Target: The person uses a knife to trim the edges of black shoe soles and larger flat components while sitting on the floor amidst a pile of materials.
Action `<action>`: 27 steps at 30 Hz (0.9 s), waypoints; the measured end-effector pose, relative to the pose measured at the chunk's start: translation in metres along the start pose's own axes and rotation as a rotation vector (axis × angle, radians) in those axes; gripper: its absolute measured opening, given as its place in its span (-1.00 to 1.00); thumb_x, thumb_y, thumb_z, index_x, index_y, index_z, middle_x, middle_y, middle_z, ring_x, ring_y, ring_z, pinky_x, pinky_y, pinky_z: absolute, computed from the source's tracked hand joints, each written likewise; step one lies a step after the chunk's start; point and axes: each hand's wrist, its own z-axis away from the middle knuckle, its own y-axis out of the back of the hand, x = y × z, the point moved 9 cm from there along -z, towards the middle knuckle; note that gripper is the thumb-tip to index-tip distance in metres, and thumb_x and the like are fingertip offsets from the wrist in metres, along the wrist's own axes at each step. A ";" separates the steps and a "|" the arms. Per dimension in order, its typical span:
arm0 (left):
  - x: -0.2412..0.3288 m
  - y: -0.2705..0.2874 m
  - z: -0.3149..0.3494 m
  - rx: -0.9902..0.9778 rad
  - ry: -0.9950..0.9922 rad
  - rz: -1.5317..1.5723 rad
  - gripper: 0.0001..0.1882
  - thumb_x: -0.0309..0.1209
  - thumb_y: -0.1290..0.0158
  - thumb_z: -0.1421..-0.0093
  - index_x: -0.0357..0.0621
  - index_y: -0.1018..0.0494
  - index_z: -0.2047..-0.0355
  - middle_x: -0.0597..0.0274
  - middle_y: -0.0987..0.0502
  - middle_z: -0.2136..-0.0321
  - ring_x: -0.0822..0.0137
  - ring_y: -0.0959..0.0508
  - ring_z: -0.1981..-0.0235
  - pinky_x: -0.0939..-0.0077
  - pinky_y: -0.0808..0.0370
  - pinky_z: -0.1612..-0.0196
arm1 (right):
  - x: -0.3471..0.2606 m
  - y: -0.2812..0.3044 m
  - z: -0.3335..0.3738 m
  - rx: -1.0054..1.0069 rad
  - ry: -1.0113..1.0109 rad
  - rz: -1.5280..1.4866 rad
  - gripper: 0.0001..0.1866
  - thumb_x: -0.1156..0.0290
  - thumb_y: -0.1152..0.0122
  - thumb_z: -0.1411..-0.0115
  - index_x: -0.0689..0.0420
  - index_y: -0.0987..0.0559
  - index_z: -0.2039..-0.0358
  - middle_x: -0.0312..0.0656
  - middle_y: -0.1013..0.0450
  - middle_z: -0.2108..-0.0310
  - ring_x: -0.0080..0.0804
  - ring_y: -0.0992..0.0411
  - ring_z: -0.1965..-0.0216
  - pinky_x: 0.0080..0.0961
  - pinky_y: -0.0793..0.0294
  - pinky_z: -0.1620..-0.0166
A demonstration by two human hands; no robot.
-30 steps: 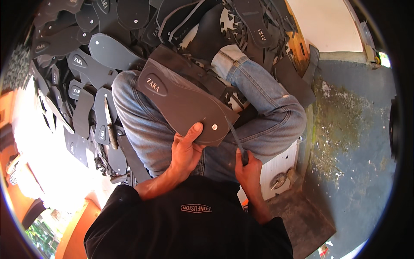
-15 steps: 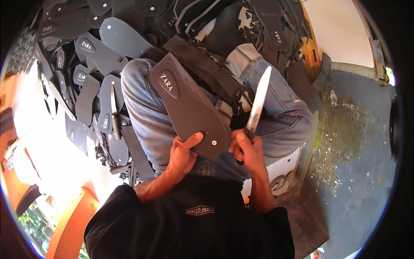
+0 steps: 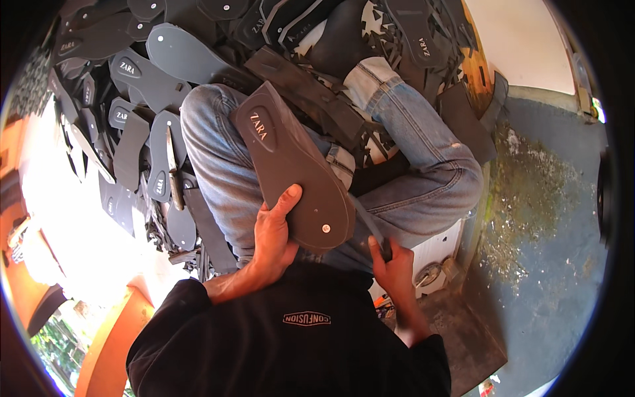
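Observation:
A dark grey sandal sole with a part-cut block around its outline slants over my lap. My left hand grips it by its left edge, thumb on the upper face and fingers underneath. A small white round sticker marks the sole's near end. In my right hand, closed around the dark handle, is a long knife. Its blade points up and left, lying at the sole's right edge; whether it touches cannot be told. The blade tip is partly hidden beside the sole.
Many grey soles and dark offcuts lie heaped ahead and to the left. A second knife rests on a sole left of my knee. Rightward are a blue-grey floor and a brown block.
My right hand has moved down and right, swinging the knife from upright to leaning against the sole's right edge. My left hand has shifted slightly up along the sole.

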 end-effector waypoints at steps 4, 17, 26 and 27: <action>-0.002 0.002 0.001 0.007 0.017 -0.020 -0.59 -0.30 -0.15 -0.13 -0.28 -0.37 0.10 0.14 -0.52 0.23 0.31 -0.55 0.20 0.44 -0.52 0.12 | 0.012 -0.009 0.019 -0.061 -0.077 -0.012 -0.75 0.37 -0.28 0.00 0.27 -0.44 0.60 0.05 -0.35 0.76 0.04 -0.42 0.65 -0.28 -0.34 0.58; 0.001 0.014 -0.005 -0.001 -0.017 0.011 -0.64 -0.37 -0.17 -0.10 -0.26 -0.39 0.13 0.14 -0.53 0.27 0.30 -0.56 0.26 0.43 -0.55 0.17 | -0.023 -0.016 0.000 -0.048 0.068 0.040 -0.79 0.43 -0.18 -0.08 0.31 -0.46 0.58 0.10 -0.31 0.76 0.10 -0.37 0.67 -0.24 -0.26 0.60; 0.001 0.024 -0.006 0.025 -0.008 -0.039 -0.68 -0.37 -0.17 -0.09 -0.26 -0.43 0.19 0.15 -0.54 0.30 0.31 -0.57 0.30 0.44 -0.56 0.22 | -0.032 -0.031 -0.029 -0.173 0.050 0.159 -0.81 0.39 -0.21 0.03 0.23 -0.54 0.42 0.10 -0.41 0.65 0.16 -0.40 0.55 -0.10 -0.39 0.43; 0.001 0.025 -0.006 0.023 -0.008 -0.041 -0.68 -0.37 -0.17 -0.09 -0.26 -0.43 0.19 0.15 -0.54 0.30 0.31 -0.57 0.30 0.44 -0.56 0.22 | -0.036 -0.034 -0.035 -0.184 0.084 0.149 -0.80 0.38 -0.21 0.03 0.24 -0.53 0.42 0.11 -0.41 0.66 0.16 -0.40 0.55 -0.09 -0.39 0.42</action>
